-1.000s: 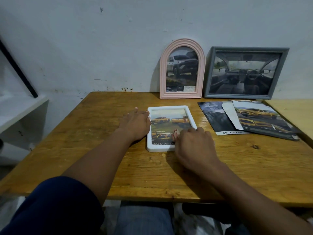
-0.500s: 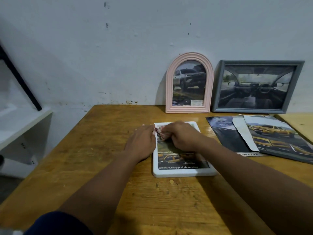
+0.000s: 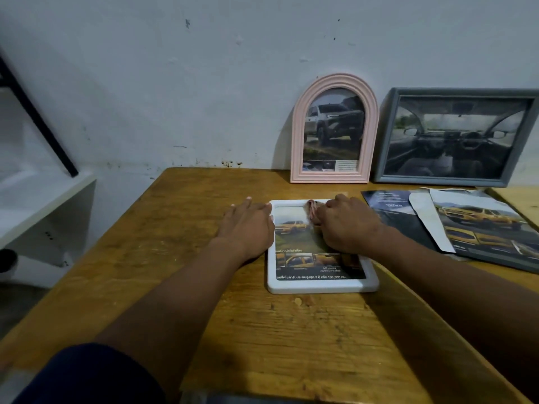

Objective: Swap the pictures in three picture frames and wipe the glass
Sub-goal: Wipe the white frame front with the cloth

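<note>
A white frame with a yellow-truck picture lies flat on the wooden table. My left hand rests flat on the table, fingers apart, touching the frame's left edge. My right hand presses a small reddish-white cloth onto the upper part of the glass. A pink arched frame and a grey frame lean upright against the wall behind.
Loose brochure pages with yellow trucks lie to the right of the white frame. A white shelf stands left of the table, with a black bar leaning on it. A second tabletop adjoins at far right.
My right hand with the cloth moved from the glass's lower part to its top, then right along the upper edge. My left hand stayed at the frame's left edge. The camera moved closer.
</note>
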A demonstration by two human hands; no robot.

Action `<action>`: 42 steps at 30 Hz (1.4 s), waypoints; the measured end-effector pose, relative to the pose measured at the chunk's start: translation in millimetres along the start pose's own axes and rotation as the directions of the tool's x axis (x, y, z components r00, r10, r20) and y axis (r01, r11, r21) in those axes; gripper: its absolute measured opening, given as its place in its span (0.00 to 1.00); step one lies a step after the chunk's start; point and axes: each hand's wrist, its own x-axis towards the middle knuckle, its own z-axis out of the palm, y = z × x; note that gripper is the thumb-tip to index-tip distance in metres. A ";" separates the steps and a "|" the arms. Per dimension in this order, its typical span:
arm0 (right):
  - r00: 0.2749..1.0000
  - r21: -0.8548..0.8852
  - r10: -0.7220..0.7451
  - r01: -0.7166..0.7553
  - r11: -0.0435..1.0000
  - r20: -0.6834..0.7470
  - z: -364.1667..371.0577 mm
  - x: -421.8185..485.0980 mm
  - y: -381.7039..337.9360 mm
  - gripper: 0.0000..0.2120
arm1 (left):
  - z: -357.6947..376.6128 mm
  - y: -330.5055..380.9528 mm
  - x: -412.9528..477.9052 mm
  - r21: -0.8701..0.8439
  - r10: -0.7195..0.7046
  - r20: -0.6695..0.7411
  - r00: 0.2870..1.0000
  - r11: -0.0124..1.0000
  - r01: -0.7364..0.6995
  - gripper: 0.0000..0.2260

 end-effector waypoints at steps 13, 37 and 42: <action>0.978 0.156 0.206 -0.209 0.965 0.035 -19.7 -29.9 -77.3 0.15 | 3.2 6.1 1.3 0.018 -0.027 0.009 1.000 0.999 0.027 0.23; 0.992 0.554 0.103 -0.043 0.831 -0.077 -17.5 -93.4 -96.0 0.15 | -0.2 9.4 -0.9 0.003 -0.063 0.027 0.998 0.998 0.063 0.22; 0.993 0.660 0.117 -0.103 0.744 0.022 -26.8 -108.4 -41.6 0.10 | -0.3 8.0 2.0 0.024 -0.038 0.051 0.998 0.999 0.037 0.22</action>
